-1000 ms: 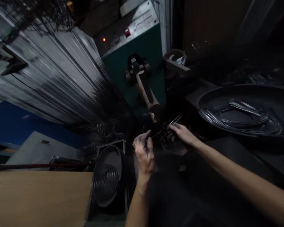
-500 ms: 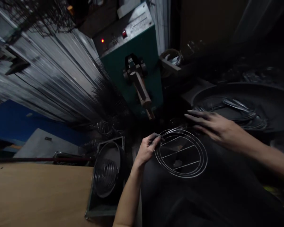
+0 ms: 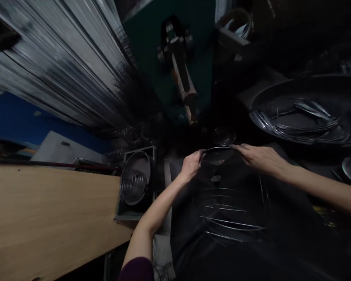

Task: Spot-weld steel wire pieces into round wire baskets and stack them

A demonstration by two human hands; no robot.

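A round wire rack (image 3: pixel 218 147) with straight crossbars hangs tilted in front of my dark-clothed lap, blurred by motion. My left hand (image 3: pixel 191 166) is closed on the left of its top rim. On the right of that same rim my right hand (image 3: pixel 253 157) is closed too, its fingertips pinching the wire. Just beyond the hands, the tip of a metal arm (image 3: pixel 184 82) points down from a green machine (image 3: pixel 146 43). The rack does not touch that tip.
To the right, a wide dark basin (image 3: pixel 295 80) holds a bundle of bent wires (image 3: pixel 307 128). At left, a dark round container (image 3: pixel 148 158) with coiled wire rings stands in a metal-edged box (image 3: pixel 128 216), beside a wooden board (image 3: pixel 52 210). Corrugated sheeting (image 3: pixel 67 58) rises behind.
My right hand has come in from the right and closed on the rack's rim. The rack has tilted from facing me to nearly edge-on. The view has dipped downward.
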